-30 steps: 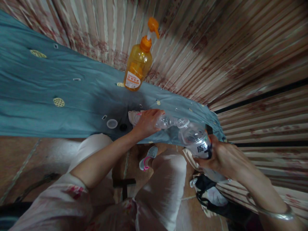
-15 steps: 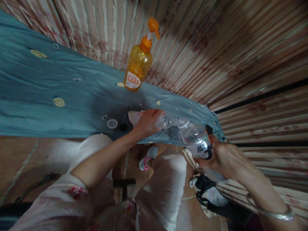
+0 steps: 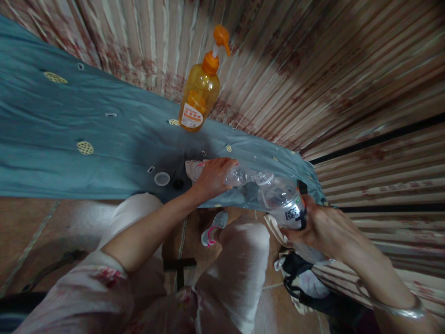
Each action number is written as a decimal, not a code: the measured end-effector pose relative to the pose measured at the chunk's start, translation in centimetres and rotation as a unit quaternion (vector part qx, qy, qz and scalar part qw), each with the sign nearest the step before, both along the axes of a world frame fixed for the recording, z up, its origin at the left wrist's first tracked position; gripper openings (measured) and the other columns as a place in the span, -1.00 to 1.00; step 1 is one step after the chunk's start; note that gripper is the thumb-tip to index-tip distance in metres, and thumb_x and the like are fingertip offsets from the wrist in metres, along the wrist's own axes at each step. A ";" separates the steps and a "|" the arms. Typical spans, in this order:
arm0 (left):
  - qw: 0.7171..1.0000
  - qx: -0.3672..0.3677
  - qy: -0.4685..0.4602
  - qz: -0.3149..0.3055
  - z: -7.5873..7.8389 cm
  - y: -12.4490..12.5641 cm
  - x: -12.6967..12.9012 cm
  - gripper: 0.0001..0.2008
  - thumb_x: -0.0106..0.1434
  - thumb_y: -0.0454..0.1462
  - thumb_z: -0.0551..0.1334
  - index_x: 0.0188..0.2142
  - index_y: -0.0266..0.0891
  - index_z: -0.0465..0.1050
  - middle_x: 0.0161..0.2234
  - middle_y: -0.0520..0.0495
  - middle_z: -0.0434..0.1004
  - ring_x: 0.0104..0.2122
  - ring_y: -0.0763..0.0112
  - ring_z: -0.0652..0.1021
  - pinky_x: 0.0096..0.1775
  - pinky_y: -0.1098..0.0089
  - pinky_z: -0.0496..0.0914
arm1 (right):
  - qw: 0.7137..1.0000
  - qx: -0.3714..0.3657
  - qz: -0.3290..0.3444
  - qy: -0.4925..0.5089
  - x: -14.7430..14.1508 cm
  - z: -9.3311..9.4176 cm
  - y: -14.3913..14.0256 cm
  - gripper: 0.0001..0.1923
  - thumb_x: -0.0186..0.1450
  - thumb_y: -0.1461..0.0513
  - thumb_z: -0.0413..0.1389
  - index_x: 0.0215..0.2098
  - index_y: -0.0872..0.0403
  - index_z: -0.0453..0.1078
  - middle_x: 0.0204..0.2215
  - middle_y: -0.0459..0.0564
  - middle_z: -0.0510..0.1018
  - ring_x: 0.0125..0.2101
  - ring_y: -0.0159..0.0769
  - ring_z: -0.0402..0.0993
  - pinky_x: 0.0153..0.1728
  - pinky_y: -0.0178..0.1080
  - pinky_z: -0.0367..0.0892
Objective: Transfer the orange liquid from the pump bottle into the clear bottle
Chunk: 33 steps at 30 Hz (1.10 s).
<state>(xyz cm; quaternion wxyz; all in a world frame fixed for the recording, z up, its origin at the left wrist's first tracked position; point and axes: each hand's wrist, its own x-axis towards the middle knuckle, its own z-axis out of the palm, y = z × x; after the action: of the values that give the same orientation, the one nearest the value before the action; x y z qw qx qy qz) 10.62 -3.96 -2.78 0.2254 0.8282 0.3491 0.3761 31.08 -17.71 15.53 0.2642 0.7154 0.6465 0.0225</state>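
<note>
My left hand [image 3: 215, 175] is closed around a small clear plastic bottle [image 3: 239, 176], tipped on its side with its mouth to the right. Its base end, with a white and pink label, shows beyond my fingers. In my right hand [image 3: 313, 222] is a larger clear bottle [image 3: 278, 197] with a silver label and dark lettering, tilted so its neck points up and left. The two mouths meet at the white neck ring; whether they touch all round I cannot tell. A white cap [image 3: 162, 179] and a black cap [image 3: 178, 184] lie left of my left hand.
An orange pump bottle [image 3: 200, 95] stands upright at the back of the teal cloth [image 3: 114, 132]. Pleated floral curtains [image 3: 278, 60] hang behind and to the right. Below right, a dark and pale bag [image 3: 306, 278] rests near my leg.
</note>
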 end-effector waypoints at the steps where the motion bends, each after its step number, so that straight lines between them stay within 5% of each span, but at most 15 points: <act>1: 1.000 0.001 0.000 0.000 0.0 0.0 0.0 -0.41 0.06 -0.32 0.43 0.10 -0.21 0.40 0.06 -0.22 0.57 0.07 0.04 0.55 0.06 0.10 0.42 | 1.000 -0.002 -0.001 0.003 0.1 0.0 0.0 -0.43 0.12 -0.08 0.18 -0.08 0.14 0.31 -0.62 0.05 0.55 -0.53 0.02 0.58 -0.56 -0.24 0.13; 33: 1.000 -0.014 0.004 0.004 0.2 -0.1 0.0 -0.41 0.06 -0.34 0.43 0.10 -0.23 0.40 0.05 -0.22 0.57 0.07 0.05 0.55 0.06 0.09 0.41 | 1.000 -0.015 -0.014 0.001 0.0 0.1 0.1 -0.46 0.12 -0.07 0.18 -0.09 0.11 0.28 -0.58 0.05 0.57 -0.49 0.02 0.61 -0.55 -0.24 0.16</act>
<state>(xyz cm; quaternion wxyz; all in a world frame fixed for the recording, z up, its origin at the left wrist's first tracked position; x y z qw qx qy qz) 10.62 -4.07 -2.53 0.2342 0.8251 0.3585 0.3685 31.03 -17.61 15.62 0.2746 0.7203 0.6369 0.0089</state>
